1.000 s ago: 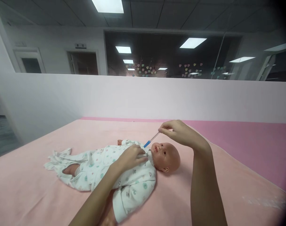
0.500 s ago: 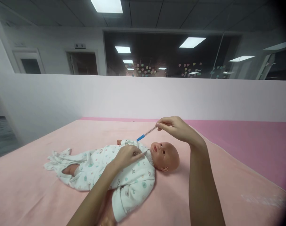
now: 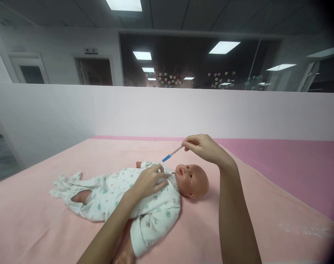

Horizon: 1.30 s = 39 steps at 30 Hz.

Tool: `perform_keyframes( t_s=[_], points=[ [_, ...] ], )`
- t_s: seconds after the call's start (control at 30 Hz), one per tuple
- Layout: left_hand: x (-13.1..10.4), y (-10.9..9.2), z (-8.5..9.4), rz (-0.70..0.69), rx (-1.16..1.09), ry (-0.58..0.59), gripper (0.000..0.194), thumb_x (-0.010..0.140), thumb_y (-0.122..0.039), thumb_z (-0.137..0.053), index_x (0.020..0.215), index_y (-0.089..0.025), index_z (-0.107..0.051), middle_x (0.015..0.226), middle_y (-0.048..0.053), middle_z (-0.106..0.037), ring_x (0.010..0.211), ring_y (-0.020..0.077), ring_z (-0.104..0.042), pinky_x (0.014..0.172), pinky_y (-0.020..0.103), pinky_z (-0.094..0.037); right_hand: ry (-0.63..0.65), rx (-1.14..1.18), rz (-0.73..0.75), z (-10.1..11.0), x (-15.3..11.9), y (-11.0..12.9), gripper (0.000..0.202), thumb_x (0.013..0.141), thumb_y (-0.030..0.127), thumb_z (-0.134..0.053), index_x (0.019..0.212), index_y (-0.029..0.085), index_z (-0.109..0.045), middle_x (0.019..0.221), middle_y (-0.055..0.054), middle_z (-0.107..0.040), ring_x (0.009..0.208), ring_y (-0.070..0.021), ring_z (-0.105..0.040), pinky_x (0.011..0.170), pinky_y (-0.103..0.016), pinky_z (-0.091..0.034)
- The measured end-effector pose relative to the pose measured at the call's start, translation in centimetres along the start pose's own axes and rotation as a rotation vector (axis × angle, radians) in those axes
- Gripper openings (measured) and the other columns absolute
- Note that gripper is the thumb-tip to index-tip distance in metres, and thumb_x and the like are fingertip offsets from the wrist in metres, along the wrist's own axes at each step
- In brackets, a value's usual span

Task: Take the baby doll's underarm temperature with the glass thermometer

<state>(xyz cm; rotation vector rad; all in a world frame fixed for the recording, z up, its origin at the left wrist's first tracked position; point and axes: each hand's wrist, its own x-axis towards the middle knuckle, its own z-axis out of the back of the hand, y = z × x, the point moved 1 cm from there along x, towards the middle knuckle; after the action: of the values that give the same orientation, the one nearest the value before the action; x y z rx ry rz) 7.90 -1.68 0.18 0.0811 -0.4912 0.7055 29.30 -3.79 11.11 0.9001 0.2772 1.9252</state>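
A baby doll (image 3: pixel 193 180) lies on its back on the pink sheet, its head to the right. It wears a white patterned outfit (image 3: pixel 156 216). My left hand (image 3: pixel 150 179) rests on the doll's chest near the collar, fingers apart. Above and beyond the doll's head, my right hand (image 3: pixel 201 146) pinches the end of a thin clear stick with a blue tip, which looks like a thermometer (image 3: pixel 172 153). The blue tip points down to the left, over the doll's far shoulder, without clearly touching it.
The pink sheet (image 3: pixel 265 205) covers the surface under the doll. A low white partition (image 3: pixel 167 112) stands behind it. Past the partition are doors and a dark window (image 3: pixel 183 55) with heart stickers.
The fingers of my left hand have spread and lifted slightly on the chest. The blue tip has moved a little to the right and away from the outfit. The view has shifted slightly.
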Motion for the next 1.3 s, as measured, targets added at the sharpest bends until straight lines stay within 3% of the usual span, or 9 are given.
perform_keyframes(
  t_s=[0.17, 0.37, 0.47, 0.57, 0.67, 0.73, 1.0, 1.17, 1.3],
  points=[
    [0.2, -0.4, -0.1, -0.004, -0.098, 0.006, 0.024, 0.087, -0.033, -0.039, 0.084, -0.021, -0.059, 0.086, 0.003, -0.055, 0.079, 0.0162, -0.051, 0.070, 0.027, -0.039, -0.003, -0.033, -0.021, -0.2, 0.2, -0.1, 0.030, 0.081, 0.038, -0.042, 0.073, 0.019, -0.064, 0.076, -0.002, -0.064, 0.067, -0.0131, -0.054, 0.055, -0.023, -0.036],
    [0.2, -0.1, -0.5, 0.145, -0.301, 0.003, 0.020, 0.086, -0.031, -0.039, 0.096, -0.021, -0.054, 0.072, 0.000, -0.058, 0.065, 0.0146, -0.053, 0.059, 0.025, -0.039, 0.018, 0.010, -0.018, -0.1, 0.1, 0.3, 0.030, 0.080, 0.039, -0.043, 0.074, 0.018, -0.064, 0.076, -0.002, -0.065, 0.069, -0.0136, -0.055, 0.057, -0.023, -0.038],
    [0.2, 1.1, -0.4, 0.258, -0.370, -0.125, 0.023, 0.081, -0.033, -0.047, 0.098, -0.021, -0.056, 0.075, 0.001, -0.061, 0.068, 0.0156, -0.055, 0.059, 0.025, -0.041, 0.064, 0.080, 0.007, -0.2, 0.0, 0.5, 0.029, 0.079, 0.040, -0.045, 0.075, 0.018, -0.065, 0.077, -0.003, -0.066, 0.072, -0.0146, -0.056, 0.059, -0.023, -0.039],
    [0.3, 2.1, 0.2, 0.363, -0.483, -0.341, 0.029, 0.085, -0.037, -0.039, 0.087, -0.018, -0.061, 0.078, 0.003, -0.064, 0.072, 0.0168, -0.057, 0.063, 0.027, -0.042, 0.120, 0.141, 0.038, -0.4, 0.1, 0.8, 0.032, 0.078, 0.043, -0.048, 0.075, 0.018, -0.068, 0.078, -0.004, -0.066, 0.073, -0.0164, -0.055, 0.060, -0.025, -0.040],
    [0.1, 2.2, 0.8, 0.377, -0.640, -0.576, 0.047, 0.090, -0.039, -0.024, 0.079, -0.015, -0.063, 0.075, 0.006, -0.065, 0.077, 0.0179, -0.058, 0.069, 0.029, -0.042, 0.121, 0.173, 0.059, -0.9, 0.4, 1.0, 0.037, 0.075, 0.048, -0.050, 0.076, 0.016, -0.069, 0.074, -0.005, -0.066, 0.070, -0.0171, -0.054, 0.058, -0.026, -0.039],
    [-0.1, 1.6, 1.1, 0.349, -0.643, -0.690, 0.047, 0.090, -0.040, -0.025, 0.078, -0.015, -0.063, 0.072, 0.006, -0.064, 0.078, 0.0180, -0.058, 0.070, 0.029, -0.042, 0.104, 0.195, 0.077, -1.4, 0.8, 1.0, 0.040, 0.074, 0.051, -0.051, 0.076, 0.016, -0.070, 0.071, -0.005, -0.065, 0.068, -0.0166, -0.053, 0.056, -0.026, -0.038],
    [-0.5, 0.3, 1.5, 0.362, -0.521, -0.963, 0.032, 0.089, -0.037, -0.034, 0.070, -0.018, -0.051, 0.069, 0.001, -0.054, 0.065, 0.0131, -0.052, 0.064, 0.026, -0.043, 0.193, 0.302, 0.141, -3.1, 2.0, 0.5, 0.036, 0.074, 0.047, -0.053, 0.073, 0.015, -0.069, 0.075, -0.004, -0.066, 0.065, -0.0128, -0.051, 0.057, -0.025, -0.036],
    [-0.4, 0.6, 2.1, 0.416, -0.516, -1.101, 0.016, 0.084, -0.034, -0.048, 0.081, -0.018, -0.048, 0.076, 0.001, -0.052, 0.075, 0.0141, -0.054, 0.071, 0.026, -0.044, 0.217, 0.345, 0.133, -2.9, 1.9, 0.5, 0.032, 0.073, 0.045, -0.056, 0.075, 0.016, -0.069, 0.081, -0.005, -0.068, 0.082, -0.0182, -0.058, 0.070, -0.027, -0.042],
    [-0.5, 0.5, 2.2, 0.377, -0.538, -1.171, 0.018, 0.082, -0.031, -0.052, 0.095, -0.019, -0.048, 0.087, 0.003, -0.053, 0.079, 0.0142, -0.056, 0.072, 0.028, -0.045, 0.269, 0.412, 0.133, -2.9, 1.8, 0.7, 0.024, 0.071, 0.038, -0.061, 0.078, 0.017, -0.070, 0.091, -0.005, -0.068, 0.093, -0.0204, -0.059, 0.080, -0.028, -0.044]
  ],
)
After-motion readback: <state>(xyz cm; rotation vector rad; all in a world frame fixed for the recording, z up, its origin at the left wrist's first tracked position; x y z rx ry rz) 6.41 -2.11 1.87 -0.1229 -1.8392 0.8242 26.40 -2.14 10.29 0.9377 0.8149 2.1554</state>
